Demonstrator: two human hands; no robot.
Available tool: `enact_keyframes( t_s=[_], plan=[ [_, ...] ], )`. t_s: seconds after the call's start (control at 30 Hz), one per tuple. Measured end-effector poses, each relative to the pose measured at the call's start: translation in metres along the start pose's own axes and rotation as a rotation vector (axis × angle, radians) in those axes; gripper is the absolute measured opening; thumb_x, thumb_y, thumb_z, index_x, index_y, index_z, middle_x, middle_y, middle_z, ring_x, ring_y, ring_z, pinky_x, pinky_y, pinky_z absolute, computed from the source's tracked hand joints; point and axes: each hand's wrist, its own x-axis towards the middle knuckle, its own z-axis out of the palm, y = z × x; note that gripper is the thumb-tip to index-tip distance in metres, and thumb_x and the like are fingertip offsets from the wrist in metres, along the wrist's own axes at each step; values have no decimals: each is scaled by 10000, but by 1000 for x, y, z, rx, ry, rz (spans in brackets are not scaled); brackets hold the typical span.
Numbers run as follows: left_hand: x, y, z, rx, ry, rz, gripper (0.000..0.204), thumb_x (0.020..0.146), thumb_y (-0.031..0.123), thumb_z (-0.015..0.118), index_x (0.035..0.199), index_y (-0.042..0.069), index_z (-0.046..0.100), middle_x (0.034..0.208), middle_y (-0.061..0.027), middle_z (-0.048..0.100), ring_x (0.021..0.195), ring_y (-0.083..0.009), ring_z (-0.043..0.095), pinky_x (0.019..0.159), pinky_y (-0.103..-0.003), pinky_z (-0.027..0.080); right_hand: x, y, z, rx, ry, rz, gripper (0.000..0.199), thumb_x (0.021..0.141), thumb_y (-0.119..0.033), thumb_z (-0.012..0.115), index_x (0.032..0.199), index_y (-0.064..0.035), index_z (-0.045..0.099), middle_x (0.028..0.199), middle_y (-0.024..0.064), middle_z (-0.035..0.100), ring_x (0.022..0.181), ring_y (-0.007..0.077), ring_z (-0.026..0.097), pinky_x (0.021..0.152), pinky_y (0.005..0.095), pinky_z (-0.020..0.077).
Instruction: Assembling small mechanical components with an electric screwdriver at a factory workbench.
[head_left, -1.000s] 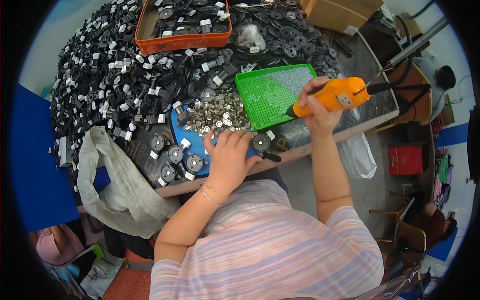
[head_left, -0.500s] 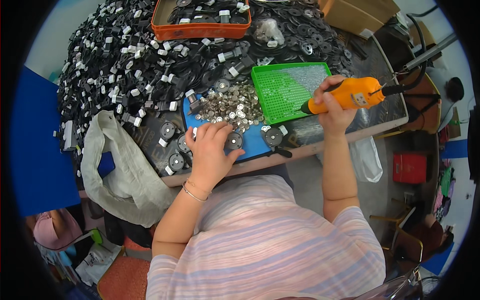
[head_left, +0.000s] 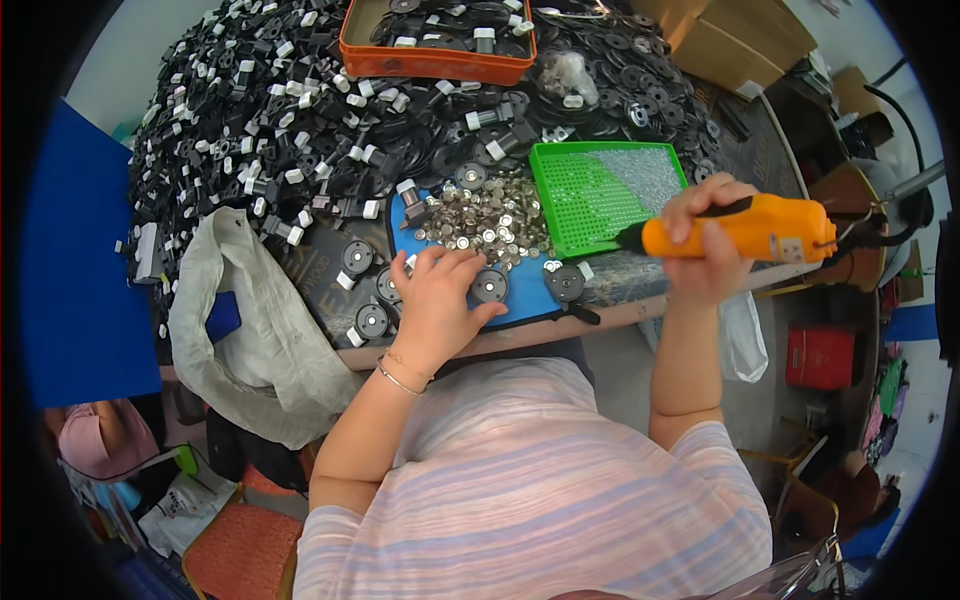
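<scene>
While the right hand (head_left: 708, 240) is wrapped around an orange corded driver (head_left: 765, 228) right of centre, I see the left hand (head_left: 438, 305) half open near mid-frame, beside 1 round black disc (head_left: 490, 287) on the blue mat (head_left: 530, 293); I cannot tell whether it grips anything.

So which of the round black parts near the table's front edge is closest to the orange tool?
The rightmost black part, just this side of the green tray; the others lie beside the left hand or farther left.
</scene>
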Motion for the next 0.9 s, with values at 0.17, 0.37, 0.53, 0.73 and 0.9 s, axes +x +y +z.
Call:
enact_keyframes(
  t_s=[0.17, 0.37, 0.53, 0.73, 0.9],
  plan=[
    [1, -5, 5, 7, -36, -1, 477, 624, 335, 805, 1030, 117, 681, 1062, 8, 641, 1126, -239, 476, 1035, -581, 181, -23, 19, 52, 87, -157, 192, 314, 771, -48, 674, 1025, -22, 489, 895, 123, 522, 616, 180, 552, 556, 293, 486],
    [1, -6, 6, 50, -38, 21, 446, 622, 345, 803, 998, 134, 691, 977, 5, 655, 1120, -245, 484, 1019, -586, 206, -29, 52, 74, 33, -259, 241, 320, 709, 60, 657, 998, -17, 541, 898, 92, 555, 765, 148, 566, 666, 247, 488],
    [2, -10, 9, 23, -33, 48, 427, 625, 348, 800, 978, 132, 697, 917, -13, 653, 1101, -248, 499, 1010, -585, 220, -38, 58, 77, 68, -202, 373, 364, 724, 4, 703, 1043, 2, 529, 940, 93, 601, 814, 134, 609, 722, 271, 502],
    [6, -12, 12, 21, -23, 41, 424, 622, 343, 804, 971, 127, 698, 920, -14, 661, 1089, -242, 512, 1011, -584, 223, -33, 60, 77, -124, -319, 233, 243, 728, 13, 667, 930, -31, 539, 860, 100, 553, 726, 151, 565, 597, 233, 481],
    [8, -8, 5, -2, -98, 33, 432, 626, 318, 806, 996, 124, 699, 942, -19, 668, 1107, -237, 509, 1025, -584, 207, -5, 57, 67, 8, -558, 176, 234, 709, -70, 725, 900, -41, 593, 869, 83, 584, 746, 174, 574, 627, 266, 488]
  ],
)
